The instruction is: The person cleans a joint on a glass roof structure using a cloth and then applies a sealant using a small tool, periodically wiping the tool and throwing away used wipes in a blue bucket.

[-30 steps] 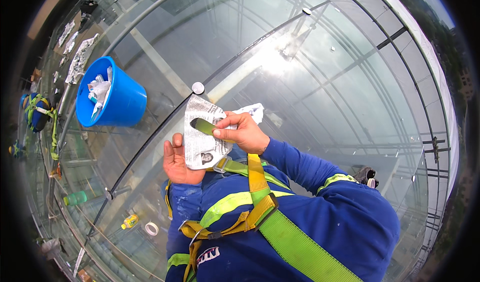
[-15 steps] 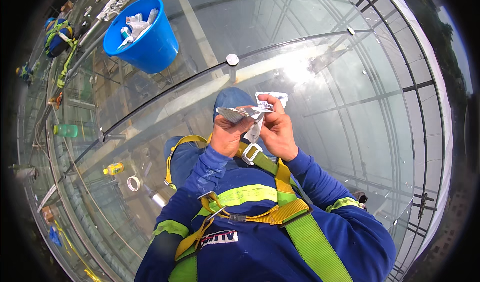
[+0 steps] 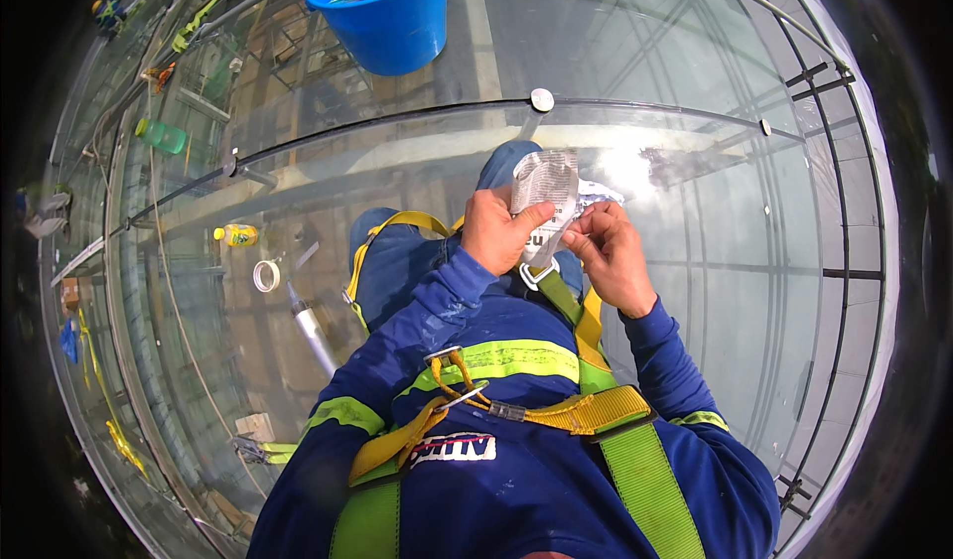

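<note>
While I kneel on the glass roof (image 3: 695,291) | both hands, left hand (image 3: 496,229) and right hand (image 3: 611,256), pinch the crumpled silver-white packet (image 3: 546,197) above my knees | advice: grip near its edge, pull evenly.

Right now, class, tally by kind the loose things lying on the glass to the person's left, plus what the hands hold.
Bucket: 1
Bottles, green and yellow: 2
Tape roll: 1
Sealant tube: 1
Crumpled packet in both hands: 1
Total: 6
</note>
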{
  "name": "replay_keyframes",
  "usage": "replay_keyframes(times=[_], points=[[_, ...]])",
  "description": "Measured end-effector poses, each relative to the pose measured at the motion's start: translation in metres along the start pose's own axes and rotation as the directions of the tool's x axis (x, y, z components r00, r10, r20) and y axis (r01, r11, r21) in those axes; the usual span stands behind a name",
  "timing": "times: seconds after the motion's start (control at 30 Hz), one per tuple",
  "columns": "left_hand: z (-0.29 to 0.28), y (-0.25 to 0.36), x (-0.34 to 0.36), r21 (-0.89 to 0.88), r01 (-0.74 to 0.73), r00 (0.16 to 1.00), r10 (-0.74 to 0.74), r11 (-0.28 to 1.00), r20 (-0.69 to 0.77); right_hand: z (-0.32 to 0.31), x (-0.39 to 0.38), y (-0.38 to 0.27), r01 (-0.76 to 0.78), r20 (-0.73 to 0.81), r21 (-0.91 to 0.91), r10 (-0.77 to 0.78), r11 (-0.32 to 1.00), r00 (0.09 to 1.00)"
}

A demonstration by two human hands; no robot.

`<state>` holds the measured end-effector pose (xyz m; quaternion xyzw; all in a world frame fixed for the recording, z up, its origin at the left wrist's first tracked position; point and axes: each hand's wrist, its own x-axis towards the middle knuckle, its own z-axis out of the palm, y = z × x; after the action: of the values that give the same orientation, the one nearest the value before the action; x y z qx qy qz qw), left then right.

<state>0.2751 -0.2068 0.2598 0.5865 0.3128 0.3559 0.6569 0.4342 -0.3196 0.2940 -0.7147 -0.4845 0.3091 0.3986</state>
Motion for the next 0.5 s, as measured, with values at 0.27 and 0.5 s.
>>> replay_keyframes(times=[0.27,0.5], points=[[-0.021,-0.003,0.001,0.048,-0.007,0.993,0.013,0.999,-0.119,-0.005,0.012,-0.020,0.103,0.091,-0.032,-0.100,0.994,0.991],[-0.148,-0.021,0.016,-0.159,0.044,0.915,-0.103,0.986,-0.389,-0.017,0.038,-0.033,-0.047,0.049,0.240,0.036,0.970,0.998]])
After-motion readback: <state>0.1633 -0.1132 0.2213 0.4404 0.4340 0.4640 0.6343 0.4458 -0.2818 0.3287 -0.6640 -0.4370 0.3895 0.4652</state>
